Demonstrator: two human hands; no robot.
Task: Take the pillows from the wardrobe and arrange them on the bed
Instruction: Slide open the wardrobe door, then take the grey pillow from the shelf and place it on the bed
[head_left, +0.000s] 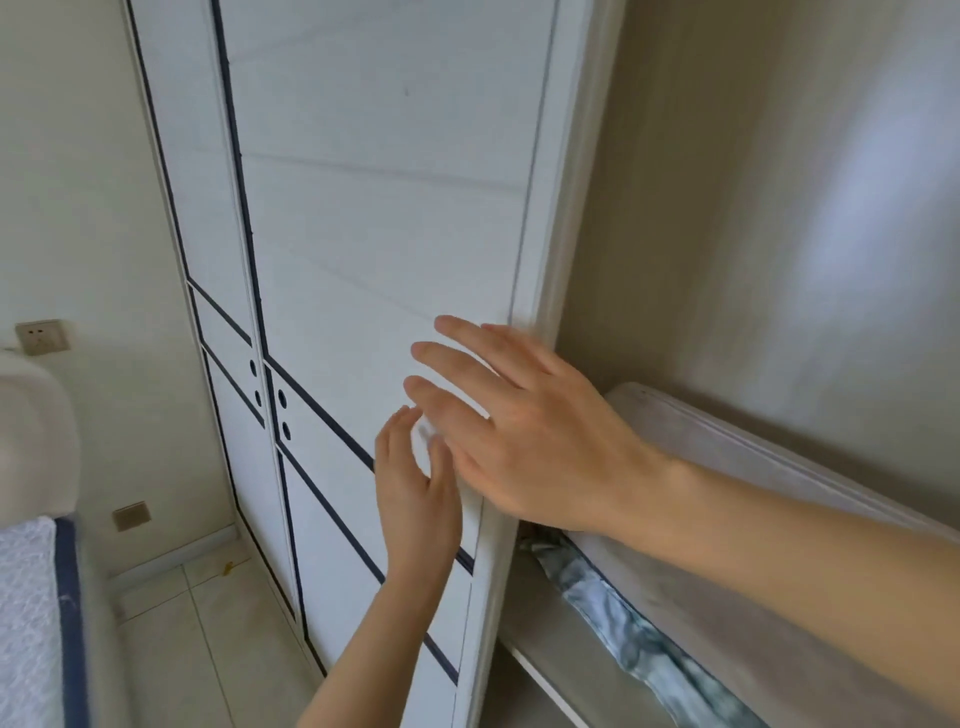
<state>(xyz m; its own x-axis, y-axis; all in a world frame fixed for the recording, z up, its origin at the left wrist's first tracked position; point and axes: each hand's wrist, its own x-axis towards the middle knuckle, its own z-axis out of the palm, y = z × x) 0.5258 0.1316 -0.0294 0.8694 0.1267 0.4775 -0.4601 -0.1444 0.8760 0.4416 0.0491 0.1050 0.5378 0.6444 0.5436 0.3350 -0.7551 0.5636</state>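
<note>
A white sliding wardrobe door (374, 208) with dark blue trim lines fills the middle of the view. Both my hands are flat against its right edge: my right hand (519, 436) spreads its fingers over the panel, and my left hand (415, 493) lies just below it, fingers straight. To the right the wardrobe stands open, showing a shelf (540, 649) with a long pale grey bundle (727, 519) and a blue-and-white patterned cloth (623, 623) along its front. I cannot tell whether the bundle is a pillow. The bed (31, 597) shows at the lower left edge.
A second wardrobe door (228, 415) with small dark round holes stands to the left. A wall socket (41, 336) and another plate (131, 515) sit on the left wall. Pale floor tiles (208, 649) lie between bed and wardrobe.
</note>
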